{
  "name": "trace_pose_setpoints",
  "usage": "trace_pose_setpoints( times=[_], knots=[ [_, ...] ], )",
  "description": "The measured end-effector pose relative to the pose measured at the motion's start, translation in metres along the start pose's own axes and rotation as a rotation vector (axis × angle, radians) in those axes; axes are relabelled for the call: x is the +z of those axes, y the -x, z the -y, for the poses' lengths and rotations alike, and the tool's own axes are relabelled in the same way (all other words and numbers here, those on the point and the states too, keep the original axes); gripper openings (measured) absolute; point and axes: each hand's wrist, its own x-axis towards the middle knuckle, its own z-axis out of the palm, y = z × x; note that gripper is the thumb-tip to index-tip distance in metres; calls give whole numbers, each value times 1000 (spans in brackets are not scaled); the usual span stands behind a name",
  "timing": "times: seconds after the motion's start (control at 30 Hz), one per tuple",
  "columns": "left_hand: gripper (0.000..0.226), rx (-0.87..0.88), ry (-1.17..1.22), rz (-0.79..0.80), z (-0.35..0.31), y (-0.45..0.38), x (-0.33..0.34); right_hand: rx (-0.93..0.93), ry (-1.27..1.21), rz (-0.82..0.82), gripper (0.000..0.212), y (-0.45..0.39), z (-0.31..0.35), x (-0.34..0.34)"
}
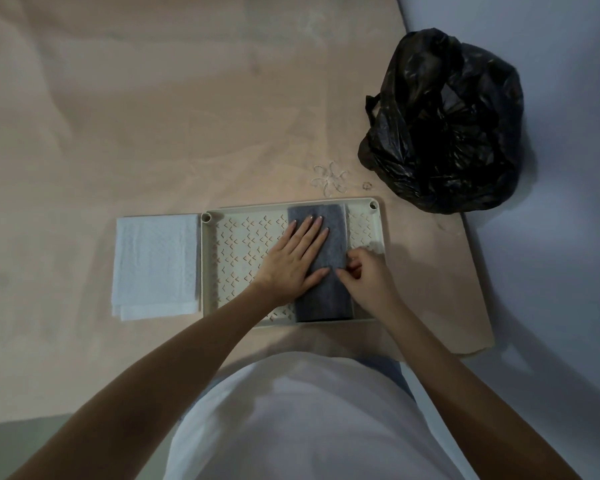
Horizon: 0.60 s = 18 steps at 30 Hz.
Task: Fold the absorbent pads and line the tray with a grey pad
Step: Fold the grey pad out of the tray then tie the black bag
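While flat left hand (293,259) presses grey pad (321,296) in tray (208,271), right hand (364,271) pinches its right edge; free floor beyond.

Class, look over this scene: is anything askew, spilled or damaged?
Nothing spilled or damaged. The grey pad covers only a strip of the tray, still folded, so the lining isn't finished. The white pad lies neatly beside it.

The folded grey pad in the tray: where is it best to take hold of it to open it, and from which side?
Probably the long right edge of the folded grey pad, approached from the right. The right hand already pinches there, and the left hand lies flat on top, so the other side is covered. The perforated cream plastic tray has bare floor to unfold over.
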Motion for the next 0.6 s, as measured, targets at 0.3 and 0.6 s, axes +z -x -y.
trace_pose_setpoints(
  times=[0.3,0.6],
  knots=[
    [73,-79,42,7,29,32,-2,-191,279,57,25,-2,32,25],
    [74,-85,33,-1,25,30,5,-648,994,154,67,-42,33,27]
  ],
)
